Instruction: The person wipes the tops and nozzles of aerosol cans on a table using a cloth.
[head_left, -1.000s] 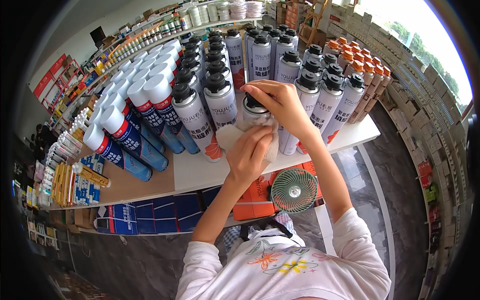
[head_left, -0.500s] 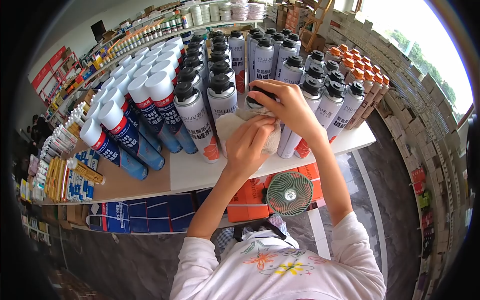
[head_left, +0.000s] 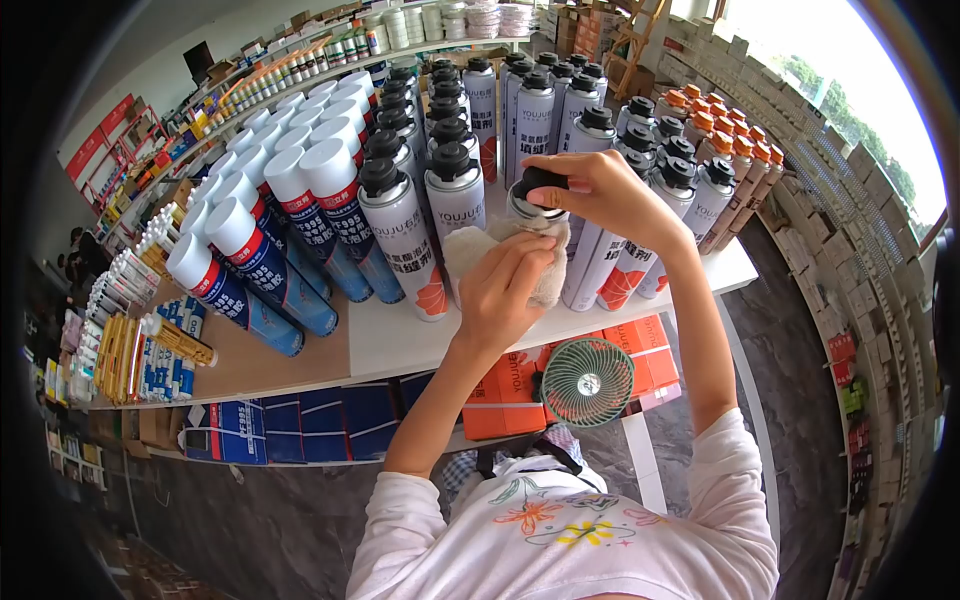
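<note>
My left hand [head_left: 507, 290] is closed on a pale cloth [head_left: 550, 280], which is pressed around the body of a spray can [head_left: 537, 213] with a black top. My right hand [head_left: 610, 195] grips that black top [head_left: 543, 184] between thumb and fingers. The cloth and my left hand hide most of the can's body. Just left of it stand white YOUJU cans [head_left: 403, 243] with black tops, and more [head_left: 672, 200] are on the right.
Blue cans with white caps [head_left: 252, 253] fill the table's left part, beside tubes [head_left: 176, 342]. Orange-capped cans [head_left: 742, 165] stand at the right. A green fan [head_left: 588, 382] is below the table's white front edge [head_left: 440, 362], near orange boxes [head_left: 500, 405].
My right hand has shifted from over the can's top to its right side, showing more of the black top. My left hand still holds the cloth against the can.
</note>
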